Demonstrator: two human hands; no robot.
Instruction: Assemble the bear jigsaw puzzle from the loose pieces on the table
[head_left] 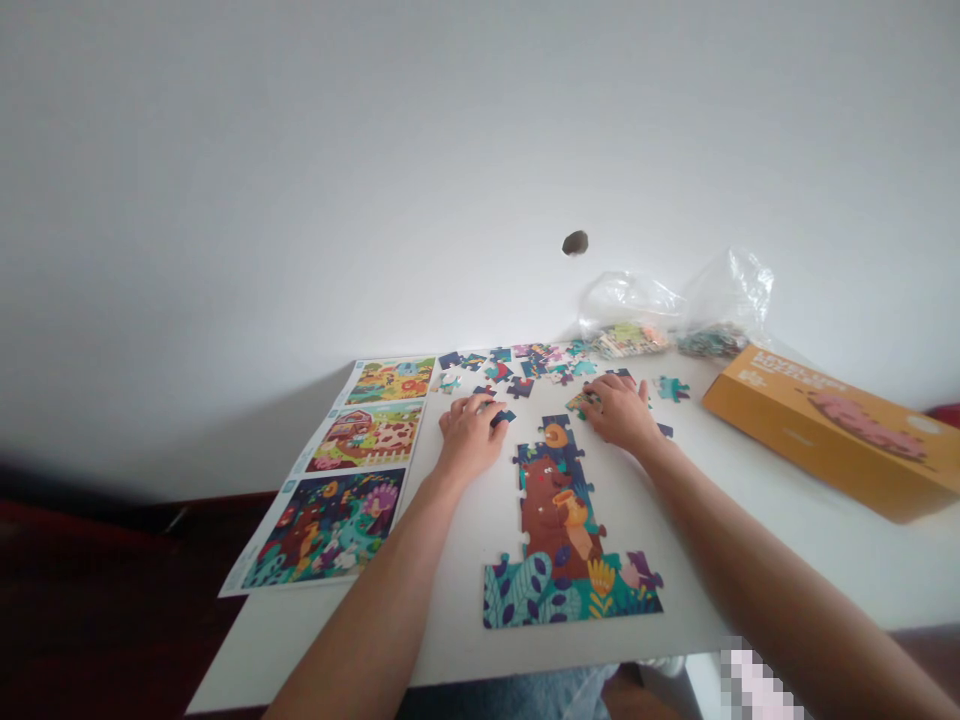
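Observation:
A partly joined jigsaw puzzle (559, 520) lies on the white table, showing a brown bear with a honey jar above a strip of leaves and flowers. Up and to its left, my left hand (472, 436) has its fingers bent, with a dark puzzle piece (505, 416) between thumb and forefinger. On the other side, my right hand (621, 412) reaches over loose pieces. Its thumb and fingers close on a greenish-yellow puzzle piece (577, 401), partly hidden by the fingertips. Several loose puzzle pieces (520, 386) are scattered beyond both hands.
A printed sheet (300, 478) with three pictures lies at the left. Two clear plastic bags of pieces (628, 338) rest against the white wall (300, 200). An orange puzzle box (832, 425) occupies the right side. One teal piece (672, 388) lies near it.

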